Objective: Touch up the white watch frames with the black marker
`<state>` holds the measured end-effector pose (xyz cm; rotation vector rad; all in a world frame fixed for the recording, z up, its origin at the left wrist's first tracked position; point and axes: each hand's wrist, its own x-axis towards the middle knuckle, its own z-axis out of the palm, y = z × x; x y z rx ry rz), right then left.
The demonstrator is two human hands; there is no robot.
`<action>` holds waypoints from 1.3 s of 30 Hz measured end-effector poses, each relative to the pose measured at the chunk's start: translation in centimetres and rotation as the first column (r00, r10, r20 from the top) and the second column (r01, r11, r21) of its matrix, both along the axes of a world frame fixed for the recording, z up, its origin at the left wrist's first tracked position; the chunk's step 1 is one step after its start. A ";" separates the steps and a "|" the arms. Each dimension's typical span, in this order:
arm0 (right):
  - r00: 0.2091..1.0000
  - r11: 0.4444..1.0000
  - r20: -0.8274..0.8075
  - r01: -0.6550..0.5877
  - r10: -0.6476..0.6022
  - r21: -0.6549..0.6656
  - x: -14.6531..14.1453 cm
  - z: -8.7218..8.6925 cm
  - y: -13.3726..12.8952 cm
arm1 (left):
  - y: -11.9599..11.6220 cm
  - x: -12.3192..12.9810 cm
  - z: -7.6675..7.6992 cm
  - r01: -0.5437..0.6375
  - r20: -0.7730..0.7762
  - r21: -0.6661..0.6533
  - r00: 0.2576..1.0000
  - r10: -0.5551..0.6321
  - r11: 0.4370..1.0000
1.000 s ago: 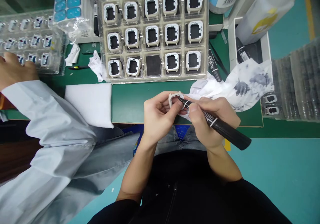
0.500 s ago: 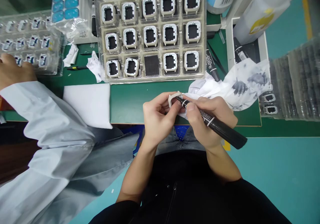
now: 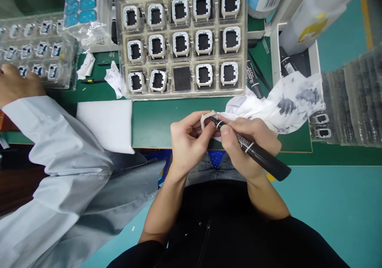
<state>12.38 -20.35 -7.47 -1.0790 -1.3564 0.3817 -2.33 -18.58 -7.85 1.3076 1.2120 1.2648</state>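
My left hand (image 3: 186, 138) pinches a small white square frame (image 3: 206, 117) above the near edge of the green bench mat (image 3: 155, 120). My right hand (image 3: 249, 144) grips a black marker pen (image 3: 256, 153), its tip touching the inside of the frame. Behind my hands stands a clear blister tray (image 3: 182, 94) with several white frames on black inserts; one pocket (image 3: 182, 79) in its front row has no frame.
A co-worker's sleeve (image 3: 56, 140) and hand (image 3: 14, 87) rest at the left by another tray of parts (image 3: 38, 53). White foam pad (image 3: 107, 122), ink-stained cloth (image 3: 286, 98), a second marker (image 3: 253, 83), a box (image 3: 295, 57) and stacked trays (image 3: 352, 100) surround me.
The marker has tilted slightly and its rear end has swung a little left and down; my hands and the frame stay in place.
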 end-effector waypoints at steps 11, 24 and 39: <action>1.000 1.000 -0.004 0.012 -0.012 -0.015 0.2 -0.2 0.1 | 0.3 -0.1 0.2 0.020 0.057 -0.035 0.998 -0.018 0.999; 0.998 1.000 -0.064 -0.006 0.007 0.016 0.0 -0.7 0.2 | 0.6 0.0 0.8 0.031 0.125 -0.072 0.992 -0.022 0.997; 0.999 1.000 -0.046 0.015 -0.015 -0.012 0.0 -0.2 0.0 | 0.0 0.3 -0.2 -0.019 0.039 0.061 0.999 0.016 0.998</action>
